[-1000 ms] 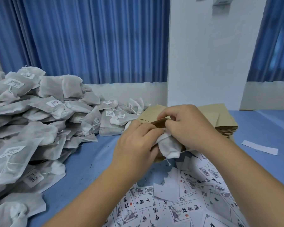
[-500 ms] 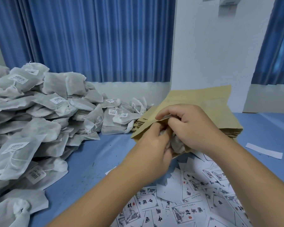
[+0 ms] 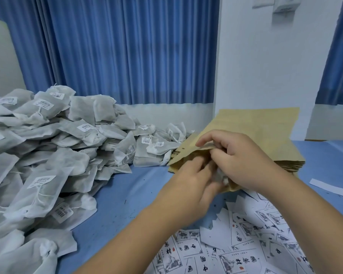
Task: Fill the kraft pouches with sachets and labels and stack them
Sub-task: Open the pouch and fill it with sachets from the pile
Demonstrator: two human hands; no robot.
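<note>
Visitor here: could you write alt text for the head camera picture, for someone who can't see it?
A person works a white sachet into a kraft pouch: the right hand pinches the pouch's mouth open, the left hand grips the sachet. A heap of sachets lies at left on the blue table, printed labels nearest the camera.

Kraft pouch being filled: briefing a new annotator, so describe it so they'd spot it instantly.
On the blue table, right of the heap of white sachets, lies a stack of flat kraft pouches. The kraft pouch meant rises tilted above it, its mouth pinched by the right hand; the rest lie flat.
</note>
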